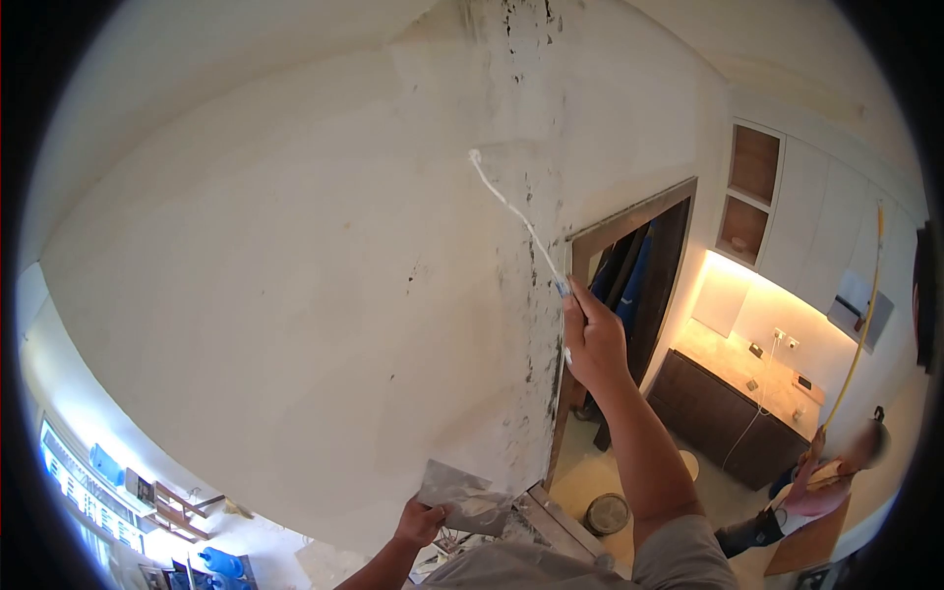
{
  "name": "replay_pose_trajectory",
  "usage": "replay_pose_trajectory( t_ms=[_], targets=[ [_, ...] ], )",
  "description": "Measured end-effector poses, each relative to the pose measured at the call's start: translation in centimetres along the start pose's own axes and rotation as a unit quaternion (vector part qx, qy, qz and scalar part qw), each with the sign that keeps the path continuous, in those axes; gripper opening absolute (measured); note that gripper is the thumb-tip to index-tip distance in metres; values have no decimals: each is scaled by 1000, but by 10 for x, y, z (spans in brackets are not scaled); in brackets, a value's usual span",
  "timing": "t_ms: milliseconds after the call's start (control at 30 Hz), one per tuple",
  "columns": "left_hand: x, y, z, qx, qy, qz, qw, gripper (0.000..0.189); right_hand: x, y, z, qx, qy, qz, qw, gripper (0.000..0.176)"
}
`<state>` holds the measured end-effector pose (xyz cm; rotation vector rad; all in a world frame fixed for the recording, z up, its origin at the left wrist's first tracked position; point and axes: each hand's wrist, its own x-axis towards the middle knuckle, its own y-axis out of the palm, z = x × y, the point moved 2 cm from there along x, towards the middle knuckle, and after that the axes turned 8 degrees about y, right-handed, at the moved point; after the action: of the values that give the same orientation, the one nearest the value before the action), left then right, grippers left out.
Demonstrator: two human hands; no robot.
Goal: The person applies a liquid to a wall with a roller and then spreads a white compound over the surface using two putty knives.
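My right hand (595, 339) is raised in front of the wall (295, 246), fingers wrapped around the handle of what looks like a paint roller (521, 218). Its thin, white-coated rod reaches up and left to the wall, where the head blends into the pale surface. Low in the view, my left hand (421, 521) pinches the edge of a flat grey plate (457, 490) smeared with white material. Dark spots and peeling patches (531, 295) run down the wall corner beside the roller.
A dark-framed doorway (639, 221) opens right of the wall. Beyond are white cabinets (801, 197), a lit counter (752, 379) and another person (811, 492) holding a long yellow pole (857, 344). A round bucket (607, 514) stands on the floor; blue water bottles (221, 563) lie lower left.
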<state>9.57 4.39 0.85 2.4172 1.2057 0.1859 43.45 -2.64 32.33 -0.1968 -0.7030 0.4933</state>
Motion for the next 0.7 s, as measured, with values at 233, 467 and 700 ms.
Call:
replay_pose_trajectory(
  t_ms=[233,467,700],
  targets=[
    [-5,-12,11,-3,-4,-2,1000,46,-43,18,-58,-32,-80,-5,996,33],
    [-18,12,-15,-16,14,-28,999,33,-58,3,-61,-2,-74,-11,997,31],
    [-11,11,-17,-4,11,-16,1000,34,64,-13,50,40,-115,-51,991,37]
  ],
)
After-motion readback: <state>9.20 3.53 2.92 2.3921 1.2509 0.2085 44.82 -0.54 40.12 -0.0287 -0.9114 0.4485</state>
